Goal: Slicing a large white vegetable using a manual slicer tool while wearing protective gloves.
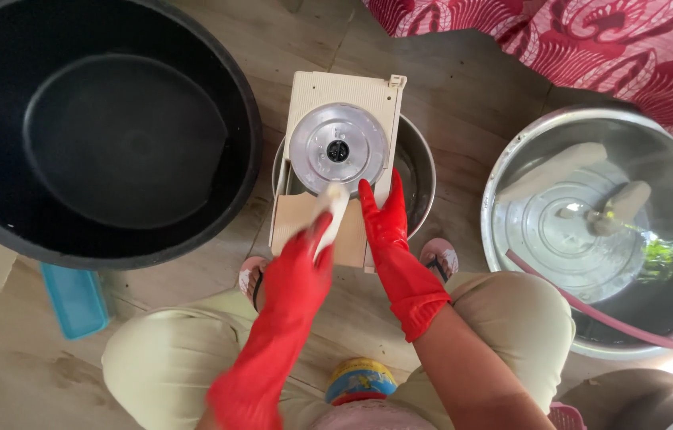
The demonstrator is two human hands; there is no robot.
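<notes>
L hand (301, 259), red glove: fingers (322, 227) were curled shut round a pale brush (334, 205), tip on the cream appliance panel (344, 103) w/ round metal disc (337, 147). R hand (384, 219): fingers straight, flat against panel's R edge (grip itself unclear). Panel lay across a small steel bowl (420, 171), betw. black tub (97, 131) & big steel basin (603, 231).

cream plastic appliance part (350, 99): flat rectangular panel with a round clear disc and dark hub in its middle | pose: lying face up, tilted across the rim of a small steel bowl (420, 167) on the wooden floor | pale cloth (335, 203): bunched, pressed on the panel's lower edge
</notes>
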